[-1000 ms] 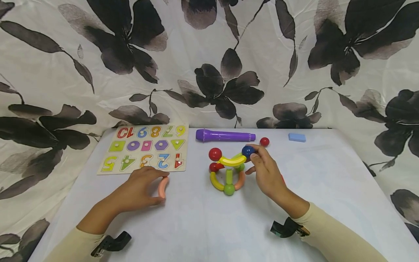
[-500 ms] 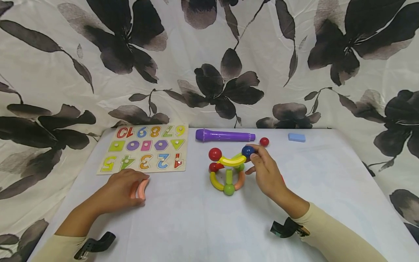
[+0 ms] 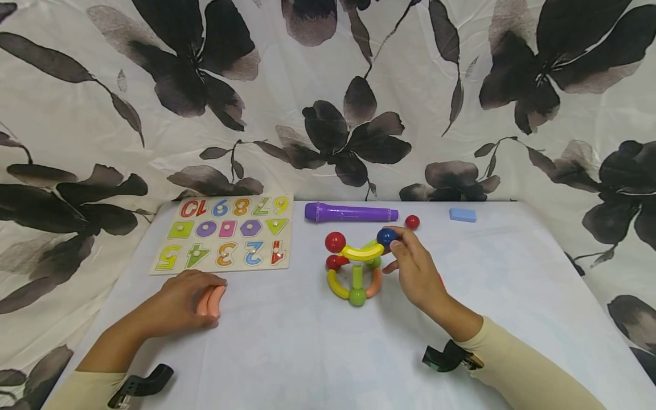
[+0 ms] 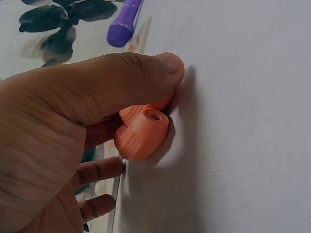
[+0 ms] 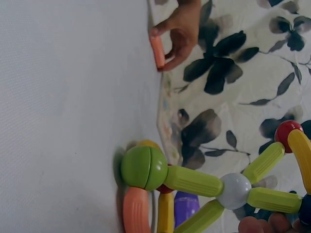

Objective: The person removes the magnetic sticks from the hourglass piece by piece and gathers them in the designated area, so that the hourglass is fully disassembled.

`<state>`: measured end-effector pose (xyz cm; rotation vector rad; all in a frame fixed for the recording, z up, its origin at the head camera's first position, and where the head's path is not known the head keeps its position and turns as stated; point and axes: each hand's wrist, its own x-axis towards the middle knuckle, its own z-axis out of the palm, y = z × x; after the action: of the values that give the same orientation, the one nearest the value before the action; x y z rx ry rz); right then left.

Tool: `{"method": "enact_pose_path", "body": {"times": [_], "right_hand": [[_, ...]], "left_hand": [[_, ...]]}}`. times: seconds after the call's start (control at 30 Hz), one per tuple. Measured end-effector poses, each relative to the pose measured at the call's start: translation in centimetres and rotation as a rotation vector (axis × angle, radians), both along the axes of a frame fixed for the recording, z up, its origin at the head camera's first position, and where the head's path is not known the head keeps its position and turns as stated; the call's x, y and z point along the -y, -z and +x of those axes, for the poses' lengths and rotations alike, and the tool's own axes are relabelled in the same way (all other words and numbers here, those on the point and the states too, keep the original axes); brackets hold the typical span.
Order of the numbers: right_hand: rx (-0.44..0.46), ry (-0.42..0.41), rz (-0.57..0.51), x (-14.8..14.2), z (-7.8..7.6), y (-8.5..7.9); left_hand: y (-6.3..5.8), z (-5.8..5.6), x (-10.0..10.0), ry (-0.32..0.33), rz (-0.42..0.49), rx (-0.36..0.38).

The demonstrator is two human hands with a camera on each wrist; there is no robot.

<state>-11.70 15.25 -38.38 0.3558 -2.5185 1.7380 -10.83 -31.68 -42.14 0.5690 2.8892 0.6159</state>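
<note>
My left hand [image 3: 171, 304] pinches a curved orange magnetic stick [image 3: 216, 300] between thumb and fingertips, low over the table's left part. Right against it, on the palm side, is a second curved orange stick [image 3: 203, 302]; in the left wrist view a stick's end [image 4: 154, 117] shows a dark round hole. My right hand [image 3: 417, 270] pinches the blue ball [image 3: 386, 237] at the upper right of a magnetic stick-and-ball structure. This structure stands on the table, with a green ball [image 3: 357, 297] at its base, yellow curved sticks [image 3: 363, 252] and a red ball [image 3: 335, 242] on top.
A number puzzle board [image 3: 281, 242] lies just beyond my left hand. A purple toy microphone [image 3: 353, 213], a loose red ball [image 3: 412, 222] and a blue block [image 3: 463, 215] line the back edge. Something red [image 3: 442, 279] peeks out behind my right wrist.
My left hand has moved left with the orange stick, and a second orange stick now shows beside it. My right hand stays on the blue ball; the structure has not moved.
</note>
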Motion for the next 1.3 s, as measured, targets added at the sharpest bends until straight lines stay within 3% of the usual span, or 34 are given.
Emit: {"method": "enact_pose_path", "body": {"times": [0.17,0.3,0.43,0.57,0.67,0.83,1.1,1.3], "right_hand": [[0.001,-0.002,-0.005,0.0,0.0,0.1],[-0.005,0.002,-0.004,0.0,0.0,0.1],[-0.018,0.013,0.006,0.0,0.0,0.1],[-0.008,0.01,-0.003,0.0,0.0,0.1],[0.003,0.005,-0.009,0.0,0.0,0.1],[-0.003,-0.001,-0.009,0.0,0.0,0.1],[0.002,-0.02,-0.04,-0.1,0.0,0.0],[0.042,-0.016,-0.052,0.1,0.0,-0.3]], "left_hand": [[-0.6,0.1,-0.4,-0.028,-0.034,0.038],[-1.6,0.0,-1.4,-0.039,-0.031,0.012],[-3.1,0.1,-4.0,-0.063,0.065,-0.013],[-4.9,0.3,-7.2,-0.075,0.162,-0.086],[-5.7,0.2,-9.3,-0.037,0.225,-0.175],[-6.3,-0.6,-12.8,0.048,0.361,-0.234],[-6.2,-1.2,-18.1,0.177,0.488,-0.188],[-5.9,-2.1,-20.7,0.165,0.56,-0.192]]}}
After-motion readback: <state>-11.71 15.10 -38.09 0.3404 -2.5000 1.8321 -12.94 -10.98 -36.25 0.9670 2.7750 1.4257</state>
